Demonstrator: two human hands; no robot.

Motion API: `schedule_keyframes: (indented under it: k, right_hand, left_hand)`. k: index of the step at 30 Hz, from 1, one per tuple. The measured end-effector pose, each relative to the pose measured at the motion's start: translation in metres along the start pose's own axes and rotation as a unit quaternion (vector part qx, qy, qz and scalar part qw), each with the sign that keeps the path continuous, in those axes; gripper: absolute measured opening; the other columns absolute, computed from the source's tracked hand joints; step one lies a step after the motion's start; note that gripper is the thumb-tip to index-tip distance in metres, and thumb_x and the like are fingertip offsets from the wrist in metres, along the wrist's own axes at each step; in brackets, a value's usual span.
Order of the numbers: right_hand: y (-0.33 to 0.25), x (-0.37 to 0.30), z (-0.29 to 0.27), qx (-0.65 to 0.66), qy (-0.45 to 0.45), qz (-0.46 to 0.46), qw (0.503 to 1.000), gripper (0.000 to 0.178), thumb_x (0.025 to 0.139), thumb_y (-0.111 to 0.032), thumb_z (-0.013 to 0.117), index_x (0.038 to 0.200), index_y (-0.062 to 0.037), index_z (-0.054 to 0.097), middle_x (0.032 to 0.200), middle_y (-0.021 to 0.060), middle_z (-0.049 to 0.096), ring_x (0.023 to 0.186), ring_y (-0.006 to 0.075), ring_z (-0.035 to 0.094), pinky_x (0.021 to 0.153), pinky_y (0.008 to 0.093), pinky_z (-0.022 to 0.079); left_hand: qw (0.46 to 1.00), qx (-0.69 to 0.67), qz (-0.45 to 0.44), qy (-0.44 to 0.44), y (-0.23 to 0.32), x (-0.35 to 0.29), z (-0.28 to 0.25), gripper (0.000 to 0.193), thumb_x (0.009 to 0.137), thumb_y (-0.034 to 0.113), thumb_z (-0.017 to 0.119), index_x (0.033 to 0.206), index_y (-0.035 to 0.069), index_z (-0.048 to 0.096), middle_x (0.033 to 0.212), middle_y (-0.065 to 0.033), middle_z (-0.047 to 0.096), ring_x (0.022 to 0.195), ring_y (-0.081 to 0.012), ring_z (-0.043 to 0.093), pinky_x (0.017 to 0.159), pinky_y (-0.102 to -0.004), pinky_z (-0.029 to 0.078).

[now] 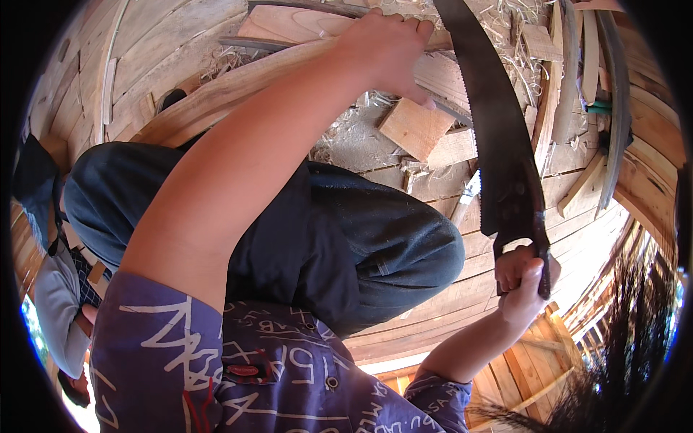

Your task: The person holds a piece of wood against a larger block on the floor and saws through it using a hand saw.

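Note:
My right hand is closed around the handle of a handsaw. The saw's long dark blade reaches up and away past the top edge, with its teeth on the left side. My left hand grips a wooden board at the top, thumb on the near side and fingers over the far side. The blade lies beside or across the board's right part; whether it is in a cut I cannot tell. Just below the board sits a small square wood block, overlapping a paler offcut.
A long curved timber runs beneath my left forearm. Wood shavings litter the plank floor. More offcuts and lengths of wood lie at the right. Another person is at the left edge; dark strands show at lower right.

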State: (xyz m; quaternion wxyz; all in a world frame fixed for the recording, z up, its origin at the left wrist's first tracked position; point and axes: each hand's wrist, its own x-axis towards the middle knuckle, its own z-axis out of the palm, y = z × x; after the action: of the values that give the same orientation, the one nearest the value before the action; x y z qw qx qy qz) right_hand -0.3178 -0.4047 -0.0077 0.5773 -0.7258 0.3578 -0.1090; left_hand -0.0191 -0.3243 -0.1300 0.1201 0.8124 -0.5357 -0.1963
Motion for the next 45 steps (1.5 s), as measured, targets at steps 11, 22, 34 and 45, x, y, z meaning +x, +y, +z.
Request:
schedule_keyframes:
  k: [11,22,34,45]
  right_hand:
    - [-0.033,-0.097,-0.046,0.006,-0.008,0.013,1.000,0.054,0.088,-0.046,0.063,0.066,-0.0056,0.036,0.050,-0.0026,0.032,0.037,0.0061,0.030,0.035,0.0219,0.019]
    - [0.000,-0.002,0.012,-0.061,0.045,0.027,0.997,0.053,0.088,-0.042,0.065,0.056,-0.0016,0.050,0.044,-0.0003,0.040,0.037,0.0063,0.033,0.037,0.0237,0.020]
    - [-0.023,-0.106,-0.045,0.013,0.024,0.011,1.000,0.046,0.086,-0.040,0.069,0.077,-0.0031,0.042,0.050,-0.0042,0.032,0.037,0.0040,0.028,0.034,0.0214,0.021]
    - [-0.005,0.018,0.012,-0.018,0.012,0.008,1.000,0.047,0.090,-0.038,0.063,0.064,-0.0066,0.041,0.048,-0.0026,0.033,0.039,0.0058,0.027,0.037,0.0223,0.018]
  left_hand:
    - [1.000,-0.024,-0.010,-0.009,0.003,-0.002,-0.005,0.091,0.060,0.052,0.079,0.122,-0.005,0.046,0.116,-0.0211,0.059,0.112,-0.0318,0.056,0.094,-0.0424,0.044]
    - [0.999,0.030,-0.012,-0.007,0.000,0.006,0.006,0.088,0.060,0.053,0.078,0.119,-0.004,0.048,0.113,-0.0209,0.060,0.108,-0.0310,0.058,0.093,-0.0432,0.045]
    - [1.000,-0.004,-0.003,-0.015,0.002,-0.004,-0.008,0.092,0.060,0.055,0.077,0.124,-0.003,0.046,0.117,-0.0194,0.058,0.111,-0.0304,0.056,0.094,-0.0419,0.044]
    - [0.998,0.039,-0.001,0.055,-0.009,0.009,0.032,0.090,0.058,0.065,0.076,0.116,0.000,0.052,0.106,-0.0119,0.064,0.104,-0.0257,0.062,0.089,-0.0384,0.046]
